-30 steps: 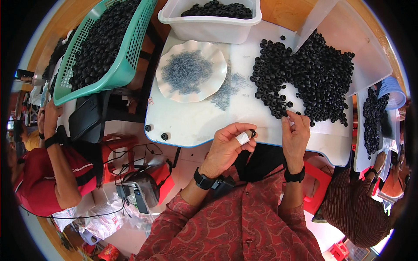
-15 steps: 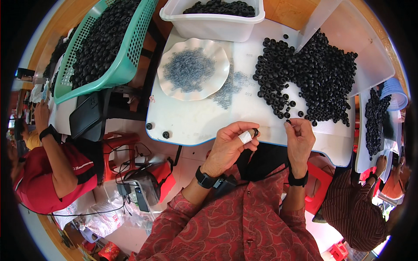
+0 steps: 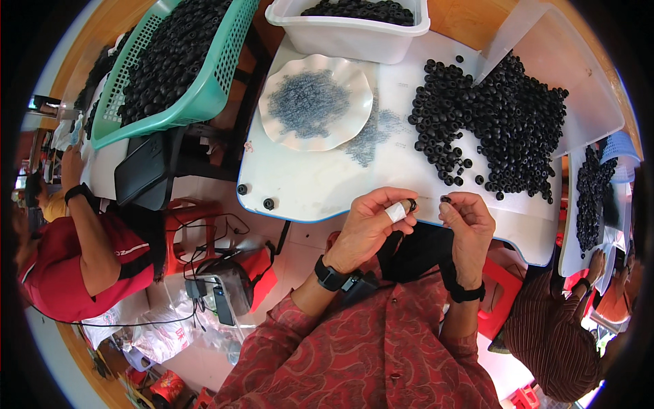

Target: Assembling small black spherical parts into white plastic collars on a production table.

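Observation:
My left hand (image 3: 368, 223) pinches a small black ring-shaped part (image 3: 412, 204) over the table's front edge. White tape (image 3: 396, 212) is wrapped round one of its digits. Facing it, a short gap away, my right hand (image 3: 470, 228) holds another small black part (image 3: 445, 199) between thumb and fingertips. Beyond the right hand spreads a big heap of black, hollow round parts (image 3: 521, 129). A scalloped white plate (image 3: 358, 112) at the left of the table carries many tiny translucent bluish pieces (image 3: 308, 102), with more of them scattered beside it.
Two loose black parts (image 3: 269, 204) lie near the table's left corner. A white tub (image 3: 347, 34) stands at the back, a clear bin (image 3: 589, 88) lies tipped behind the heap, and a green basket (image 3: 221, 75) is at far left. Co-workers sit on both sides.
My hands have come closer together, and the part in my right fingertips shows more plainly. The whole scene has shifted slightly rightward in the picture.

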`<state>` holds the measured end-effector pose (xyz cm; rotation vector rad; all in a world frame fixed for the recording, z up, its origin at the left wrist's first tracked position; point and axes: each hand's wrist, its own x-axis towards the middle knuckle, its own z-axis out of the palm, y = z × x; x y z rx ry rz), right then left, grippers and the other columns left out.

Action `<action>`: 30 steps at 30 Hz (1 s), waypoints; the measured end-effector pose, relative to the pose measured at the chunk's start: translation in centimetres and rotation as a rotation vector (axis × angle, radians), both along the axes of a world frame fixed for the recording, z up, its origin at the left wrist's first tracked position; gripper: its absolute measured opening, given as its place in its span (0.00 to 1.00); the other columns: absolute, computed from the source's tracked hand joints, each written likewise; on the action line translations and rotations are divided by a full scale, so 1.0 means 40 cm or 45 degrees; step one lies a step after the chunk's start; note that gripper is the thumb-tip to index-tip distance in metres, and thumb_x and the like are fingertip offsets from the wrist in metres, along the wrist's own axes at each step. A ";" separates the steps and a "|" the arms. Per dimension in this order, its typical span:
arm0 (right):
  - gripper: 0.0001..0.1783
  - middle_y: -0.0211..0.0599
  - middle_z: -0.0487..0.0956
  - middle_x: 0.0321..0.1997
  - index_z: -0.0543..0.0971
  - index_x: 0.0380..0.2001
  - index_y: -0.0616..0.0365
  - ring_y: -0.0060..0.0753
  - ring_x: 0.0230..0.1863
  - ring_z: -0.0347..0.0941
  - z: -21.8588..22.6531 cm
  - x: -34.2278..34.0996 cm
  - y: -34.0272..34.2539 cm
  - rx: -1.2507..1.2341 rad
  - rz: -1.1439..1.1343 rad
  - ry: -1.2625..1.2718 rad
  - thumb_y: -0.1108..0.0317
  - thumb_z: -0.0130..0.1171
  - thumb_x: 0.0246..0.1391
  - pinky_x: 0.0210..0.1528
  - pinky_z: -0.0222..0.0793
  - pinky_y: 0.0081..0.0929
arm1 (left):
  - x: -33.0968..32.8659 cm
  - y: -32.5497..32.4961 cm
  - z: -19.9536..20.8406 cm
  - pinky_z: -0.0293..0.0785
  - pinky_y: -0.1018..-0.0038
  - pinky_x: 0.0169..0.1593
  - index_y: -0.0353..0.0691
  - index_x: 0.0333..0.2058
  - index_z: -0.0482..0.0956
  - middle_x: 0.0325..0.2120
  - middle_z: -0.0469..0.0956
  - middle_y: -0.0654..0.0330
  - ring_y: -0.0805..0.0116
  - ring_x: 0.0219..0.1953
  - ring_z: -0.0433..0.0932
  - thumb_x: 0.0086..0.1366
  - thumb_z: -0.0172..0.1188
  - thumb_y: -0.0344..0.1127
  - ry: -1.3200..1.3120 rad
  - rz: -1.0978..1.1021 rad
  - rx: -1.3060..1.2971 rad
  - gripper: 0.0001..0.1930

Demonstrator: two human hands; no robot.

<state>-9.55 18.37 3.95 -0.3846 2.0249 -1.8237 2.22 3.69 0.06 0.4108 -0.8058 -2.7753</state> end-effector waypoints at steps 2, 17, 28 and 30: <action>0.08 0.27 0.79 0.28 0.79 0.39 0.63 0.14 0.28 0.72 0.001 0.010 -0.007 -0.094 0.071 -0.064 0.77 0.65 0.54 0.31 0.68 0.13 | 0.000 0.000 0.000 0.80 0.77 0.41 0.30 0.52 0.75 0.42 0.80 0.52 0.70 0.38 0.80 0.69 0.58 0.28 -0.002 -0.003 -0.001 0.15; 0.09 0.30 0.79 0.39 0.81 0.43 0.64 0.17 0.36 0.76 0.019 0.058 -0.038 -0.073 0.258 0.051 0.78 0.60 0.59 0.35 0.68 0.14 | 0.004 -0.001 0.000 0.81 0.78 0.41 0.29 0.52 0.75 0.41 0.79 0.55 0.70 0.39 0.80 0.69 0.58 0.28 0.016 0.008 0.029 0.15; 0.08 0.30 0.77 0.38 0.81 0.41 0.64 0.16 0.34 0.71 0.017 0.065 -0.046 -0.035 0.253 0.160 0.80 0.61 0.57 0.35 0.67 0.14 | 0.004 0.002 -0.003 0.81 0.78 0.41 0.30 0.52 0.76 0.40 0.78 0.58 0.70 0.39 0.80 0.69 0.58 0.28 0.016 0.021 0.046 0.15; 0.08 0.30 0.77 0.38 0.81 0.41 0.64 0.16 0.34 0.71 0.018 0.066 -0.047 -0.019 0.255 0.178 0.80 0.61 0.56 0.35 0.67 0.14 | 0.005 0.003 -0.002 0.81 0.78 0.42 0.30 0.52 0.76 0.40 0.78 0.58 0.70 0.39 0.81 0.69 0.58 0.28 0.014 0.022 0.039 0.15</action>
